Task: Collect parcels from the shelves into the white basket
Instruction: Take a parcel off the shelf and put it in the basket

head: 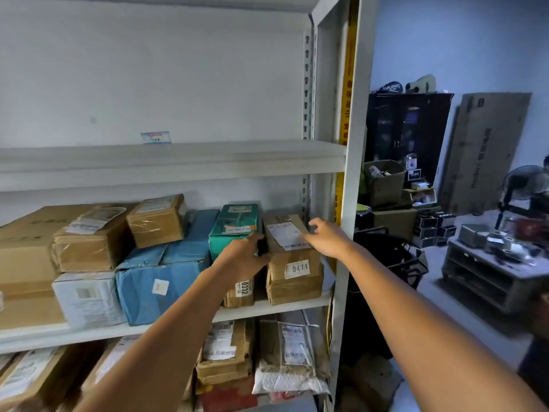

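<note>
A brown cardboard parcel (pixel 292 275) marked 0471 stands at the right end of the middle shelf (pixel 267 307). My left hand (pixel 246 257) reaches into the gap between it and a teal box (pixel 233 227), fingers curled round the parcel's left side. My right hand (pixel 325 236) rests on the parcel's top right corner, its fingers loosely bent on the white label. A smaller brown parcel (pixel 240 292) marked 0332 sits under the teal box, partly hidden by my left wrist. No white basket is in view.
The middle shelf also holds a blue wrapped parcel (pixel 160 275), a white box (pixel 86 298) and several brown cartons. More parcels (pixel 285 352) fill the shelf below. The shelf's white upright post (pixel 350 203) stands close on the right, a black wire rack (pixel 398 257) beyond it.
</note>
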A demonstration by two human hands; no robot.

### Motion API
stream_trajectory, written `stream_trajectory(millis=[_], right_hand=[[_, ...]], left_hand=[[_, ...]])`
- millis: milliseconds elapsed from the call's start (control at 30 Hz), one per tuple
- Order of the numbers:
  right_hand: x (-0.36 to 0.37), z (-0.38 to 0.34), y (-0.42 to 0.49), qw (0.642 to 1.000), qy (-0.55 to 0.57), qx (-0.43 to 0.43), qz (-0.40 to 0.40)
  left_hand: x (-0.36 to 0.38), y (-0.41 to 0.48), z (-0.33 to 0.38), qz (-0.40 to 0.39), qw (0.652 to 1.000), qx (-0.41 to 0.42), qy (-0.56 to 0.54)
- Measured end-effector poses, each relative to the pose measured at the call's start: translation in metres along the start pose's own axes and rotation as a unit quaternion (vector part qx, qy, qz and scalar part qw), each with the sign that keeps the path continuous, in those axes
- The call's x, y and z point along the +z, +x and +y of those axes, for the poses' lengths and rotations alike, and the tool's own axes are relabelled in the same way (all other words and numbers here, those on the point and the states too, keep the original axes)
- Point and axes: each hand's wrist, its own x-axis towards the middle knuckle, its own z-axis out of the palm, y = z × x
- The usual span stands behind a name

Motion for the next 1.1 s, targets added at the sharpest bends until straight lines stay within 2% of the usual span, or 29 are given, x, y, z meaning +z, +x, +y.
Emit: stream_trajectory(millis=[100,367,667,900,1100], right_hand=[[0.009,0.007,0.006,0.999,0.016,0.020,-0.028],[0.017,0.014,0.008,0.988,0.142,0.039,-0.052],[0.025,0.011,-0.015,0.979,0.203,0.025,-0.011],[0.028,-0.001,-0.054,0.966,0.252,0.046,0.027],[0.034,-0.021,-0.093,0.973,0.221,0.061,0.024]], left_hand=[[0.016,0.003,0.006,-0.021,1.000,0.017,-0.003],[0.034,0.011,0.010,-0.036,0.989,-0.010,-0.140],[0.037,0.000,0.003,-0.037,0.972,-0.011,-0.231],[0.029,-0.027,0.002,-0.054,0.924,-0.020,-0.377],[0.021,-0.057,-0.010,-0.076,0.927,-0.006,-0.367]])
